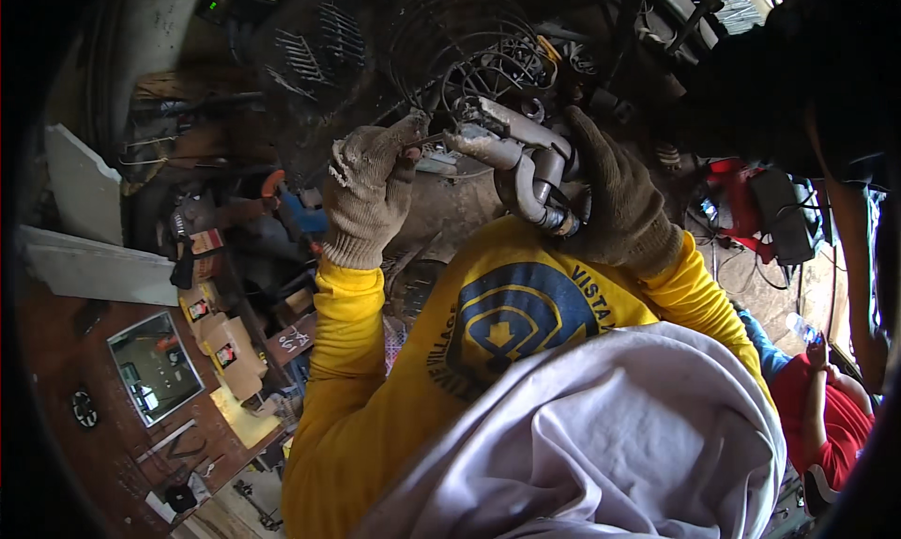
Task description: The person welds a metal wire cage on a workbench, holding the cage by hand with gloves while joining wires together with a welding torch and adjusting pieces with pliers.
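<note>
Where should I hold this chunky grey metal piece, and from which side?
Probably around the curved lower part of the metal piece, coming from the right, where the right hand holds it. The bend gives fingers something to wrap around, while the rough, forked ends jut out to the left.

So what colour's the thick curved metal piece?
Thick curved metal piece: mostly silvery grey, best in the head view.

Dim wkshp; red-brown tbl (99, 356) at L, tan flr (765, 291) at R, bright lt. far R.
</note>
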A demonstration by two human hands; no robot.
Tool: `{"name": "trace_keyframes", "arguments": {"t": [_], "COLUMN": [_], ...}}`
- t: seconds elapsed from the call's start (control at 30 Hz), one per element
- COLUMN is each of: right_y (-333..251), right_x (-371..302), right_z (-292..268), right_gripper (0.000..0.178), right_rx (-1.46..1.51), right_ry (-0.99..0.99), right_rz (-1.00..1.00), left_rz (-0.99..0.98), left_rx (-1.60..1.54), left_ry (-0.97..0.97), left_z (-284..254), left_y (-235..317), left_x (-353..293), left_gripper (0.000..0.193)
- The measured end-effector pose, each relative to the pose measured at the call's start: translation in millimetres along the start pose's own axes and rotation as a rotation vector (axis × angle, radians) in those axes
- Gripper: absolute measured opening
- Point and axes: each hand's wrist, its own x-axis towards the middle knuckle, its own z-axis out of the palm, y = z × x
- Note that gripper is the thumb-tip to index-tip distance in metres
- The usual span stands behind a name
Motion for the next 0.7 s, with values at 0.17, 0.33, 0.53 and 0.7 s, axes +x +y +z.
{"name": "trace_keyframes", "arguments": {"t": [0.17, 0.33, 0.53, 0.7], "right_y": [2, 6, 0, 0], "right_x": [2, -6, -5, -5], "right_z": [-1, 10, 9, 16], "right_gripper": [0.113, 0.111, 0.11, 0.109], "right_rx": [0.038, 0.067, 0.087, 0.189], "right_ry": [-0.025, 0.034, -0.053, -0.12], "right_rz": [0.04, 0.041, 0.117, 0.151], "left_rz": [-0.032, 0.026, -0.066, 0.028], "left_rx": [-0.035, -0.016, -0.275, -0.093], "left_ry": [-0.033, 0.0, -0.02, -0.109], "left_z": [-8, -6, -11, -33], "left_y": [1, -5, -12, -27], "left_x": [3, 4, 6, 13], "left_gripper": [0.027, 0.024, 0.031, 0.041]}}
